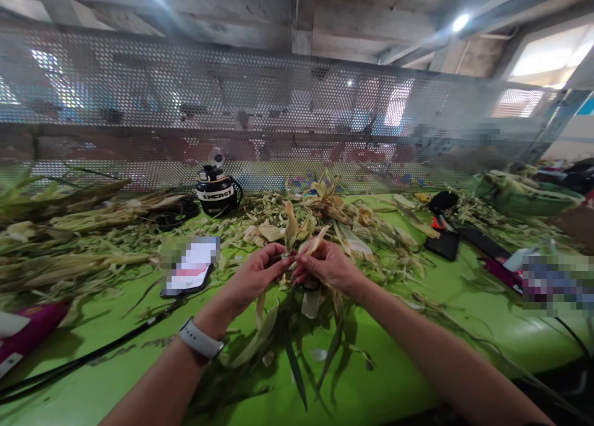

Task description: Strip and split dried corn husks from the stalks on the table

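Both my hands meet over the middle of a green table (116,376). My left hand (256,276), with a grey watch on its wrist, pinches pale corn husk leaves (297,228). My right hand (327,266) grips the same bundle of husk from the other side, fingers closed round it. Long green and yellow husk leaves (260,336) hang down from the bundle onto the table below my hands. What lies inside the husk is hidden by my fingers.
Heaps of dried husks (69,228) cover the table's left and back. A black bottle (216,191) stands at the back, a phone (190,266) lies left of my hands, a black cable (93,355) runs front left. A perforated metal screen (278,104) closes the far side. Dark tools (445,243) lie right.
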`<act>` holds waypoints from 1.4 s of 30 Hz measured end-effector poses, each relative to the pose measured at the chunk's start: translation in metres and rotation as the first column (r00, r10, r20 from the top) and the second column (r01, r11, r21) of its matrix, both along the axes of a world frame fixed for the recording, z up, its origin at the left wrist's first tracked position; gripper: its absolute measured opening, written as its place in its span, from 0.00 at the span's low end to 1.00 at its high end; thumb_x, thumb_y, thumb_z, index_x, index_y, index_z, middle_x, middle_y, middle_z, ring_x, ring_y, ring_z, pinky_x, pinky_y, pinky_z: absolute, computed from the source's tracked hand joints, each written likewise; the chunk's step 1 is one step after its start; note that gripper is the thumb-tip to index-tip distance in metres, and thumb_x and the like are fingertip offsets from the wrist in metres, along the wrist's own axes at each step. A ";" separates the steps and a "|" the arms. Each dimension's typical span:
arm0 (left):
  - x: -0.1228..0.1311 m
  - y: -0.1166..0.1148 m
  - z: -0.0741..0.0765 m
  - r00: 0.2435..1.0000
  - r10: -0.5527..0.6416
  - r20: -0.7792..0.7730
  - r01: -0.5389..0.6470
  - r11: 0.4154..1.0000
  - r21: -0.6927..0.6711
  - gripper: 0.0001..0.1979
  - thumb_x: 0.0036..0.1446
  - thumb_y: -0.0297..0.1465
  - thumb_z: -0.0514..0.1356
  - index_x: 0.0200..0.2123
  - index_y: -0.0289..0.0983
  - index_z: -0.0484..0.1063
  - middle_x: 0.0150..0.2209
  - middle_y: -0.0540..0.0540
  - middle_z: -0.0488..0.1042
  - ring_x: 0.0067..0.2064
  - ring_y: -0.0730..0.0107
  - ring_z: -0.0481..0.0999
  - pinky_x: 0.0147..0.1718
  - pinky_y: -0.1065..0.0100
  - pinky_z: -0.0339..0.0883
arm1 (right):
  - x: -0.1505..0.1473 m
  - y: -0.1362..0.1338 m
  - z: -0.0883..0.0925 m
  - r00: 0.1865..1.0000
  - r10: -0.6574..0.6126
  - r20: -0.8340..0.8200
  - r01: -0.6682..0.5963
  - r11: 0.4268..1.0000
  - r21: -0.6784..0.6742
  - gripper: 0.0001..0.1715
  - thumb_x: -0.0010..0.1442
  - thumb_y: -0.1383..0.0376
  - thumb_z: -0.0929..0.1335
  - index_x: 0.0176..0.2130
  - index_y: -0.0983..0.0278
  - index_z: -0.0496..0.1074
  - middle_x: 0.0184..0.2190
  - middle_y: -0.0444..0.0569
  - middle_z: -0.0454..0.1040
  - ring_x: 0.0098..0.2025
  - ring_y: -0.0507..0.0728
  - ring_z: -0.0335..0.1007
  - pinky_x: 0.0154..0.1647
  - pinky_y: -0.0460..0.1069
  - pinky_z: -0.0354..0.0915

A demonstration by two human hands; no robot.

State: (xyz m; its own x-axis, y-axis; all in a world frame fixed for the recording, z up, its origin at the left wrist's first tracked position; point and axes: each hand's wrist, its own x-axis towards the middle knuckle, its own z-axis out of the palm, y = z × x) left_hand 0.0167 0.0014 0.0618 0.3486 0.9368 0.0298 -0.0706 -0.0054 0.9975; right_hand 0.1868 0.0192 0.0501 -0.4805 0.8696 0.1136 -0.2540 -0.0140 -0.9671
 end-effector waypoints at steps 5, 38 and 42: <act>-0.003 0.000 0.003 0.989 -0.036 -0.142 0.044 0.998 0.053 0.19 0.47 0.44 0.63 0.33 0.35 0.67 0.27 0.52 0.69 0.28 0.77 0.65 0.27 0.73 0.59 | -0.005 -0.003 -0.001 0.980 -0.183 0.083 0.169 0.975 0.146 0.21 0.45 0.52 0.73 0.25 0.65 0.66 0.20 0.41 0.72 0.22 0.49 0.69 0.25 0.45 0.68; 0.004 0.007 -0.013 0.947 0.296 -0.125 -0.261 0.935 0.239 0.17 0.49 0.37 0.61 0.41 0.36 0.65 0.32 0.50 0.71 0.34 0.70 0.71 0.34 0.68 0.65 | -0.002 -0.010 -0.004 0.691 -0.477 0.543 0.078 0.796 0.600 0.15 0.62 0.57 0.62 0.30 0.64 0.66 0.20 0.42 0.67 0.23 0.50 0.64 0.23 0.44 0.58; -0.002 0.011 -0.015 0.915 0.362 -0.180 -0.299 0.906 0.299 0.17 0.48 0.38 0.61 0.39 0.35 0.66 0.30 0.50 0.71 0.32 0.69 0.71 0.34 0.68 0.64 | 0.001 -0.017 -0.001 0.389 -0.750 0.536 -0.227 0.485 0.844 0.12 0.64 0.65 0.60 0.34 0.64 0.70 0.31 0.49 0.72 0.34 0.53 0.67 0.32 0.46 0.59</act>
